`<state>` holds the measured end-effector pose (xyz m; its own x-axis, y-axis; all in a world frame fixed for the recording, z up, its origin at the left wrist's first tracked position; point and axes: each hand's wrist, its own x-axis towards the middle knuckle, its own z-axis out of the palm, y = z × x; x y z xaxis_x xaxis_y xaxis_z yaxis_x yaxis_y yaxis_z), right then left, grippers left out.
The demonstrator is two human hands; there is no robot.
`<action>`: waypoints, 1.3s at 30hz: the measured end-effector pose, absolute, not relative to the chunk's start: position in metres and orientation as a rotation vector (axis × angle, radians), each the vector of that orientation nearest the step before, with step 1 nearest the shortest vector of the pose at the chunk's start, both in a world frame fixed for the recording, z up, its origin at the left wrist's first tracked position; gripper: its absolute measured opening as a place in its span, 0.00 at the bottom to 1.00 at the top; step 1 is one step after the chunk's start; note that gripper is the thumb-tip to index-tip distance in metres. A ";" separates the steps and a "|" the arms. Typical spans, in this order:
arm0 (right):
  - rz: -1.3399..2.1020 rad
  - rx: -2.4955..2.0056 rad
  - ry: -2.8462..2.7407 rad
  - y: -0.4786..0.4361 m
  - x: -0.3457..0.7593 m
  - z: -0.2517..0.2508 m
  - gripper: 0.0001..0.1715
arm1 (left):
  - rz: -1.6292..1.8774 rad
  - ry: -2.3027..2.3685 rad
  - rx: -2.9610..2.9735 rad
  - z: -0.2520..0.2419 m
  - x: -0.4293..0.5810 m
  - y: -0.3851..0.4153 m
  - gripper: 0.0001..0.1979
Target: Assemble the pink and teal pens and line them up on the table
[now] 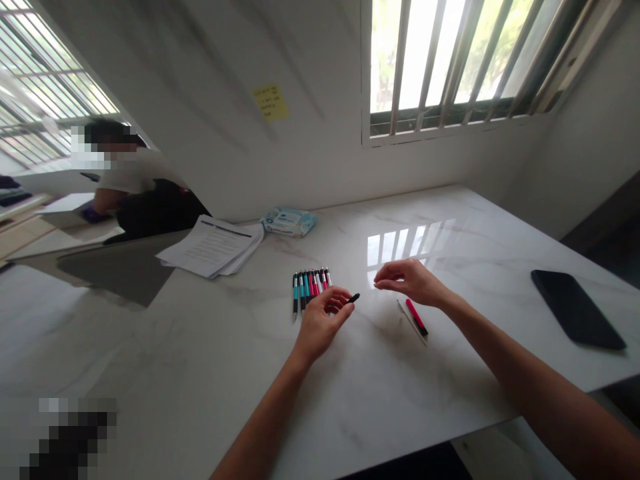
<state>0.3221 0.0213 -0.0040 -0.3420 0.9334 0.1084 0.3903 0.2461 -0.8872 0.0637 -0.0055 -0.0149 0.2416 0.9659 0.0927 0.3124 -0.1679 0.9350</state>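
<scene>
My left hand (pixel 323 321) is closed round a small black pen part (pixel 353 298) whose tip sticks out to the right of my fingers. My right hand (pixel 410 279) hovers above the white marble table (pixel 210 373) with fingertips pinched together; what they hold, if anything, is too small to see. Under my right wrist lies a red pen barrel (pixel 417 317) beside a thin white refill (pixel 409 319). A row of several teal, red and black pens (pixel 310 285) lies just beyond my left hand.
A stack of printed papers (pixel 213 247) and a pack of wet wipes (pixel 289 221) lie at the back of the table. A black phone (pixel 576 308) rests near the right edge. Another person (pixel 135 187) sits at the far left. A barred window (pixel 450 60) is above.
</scene>
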 end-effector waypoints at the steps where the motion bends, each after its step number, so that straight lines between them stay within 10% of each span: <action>1: 1.119 -1.140 -1.780 0.020 0.316 -0.006 0.17 | 0.949 1.205 1.673 -0.016 0.064 -0.006 0.10; 31: 0.969 -1.164 -2.022 0.003 0.293 -0.003 0.26 | 0.989 1.181 1.836 -0.014 0.064 -0.009 0.08; 39: 1.022 -1.062 -2.011 0.004 0.297 -0.004 0.13 | 0.986 1.183 1.867 -0.013 0.063 -0.010 0.06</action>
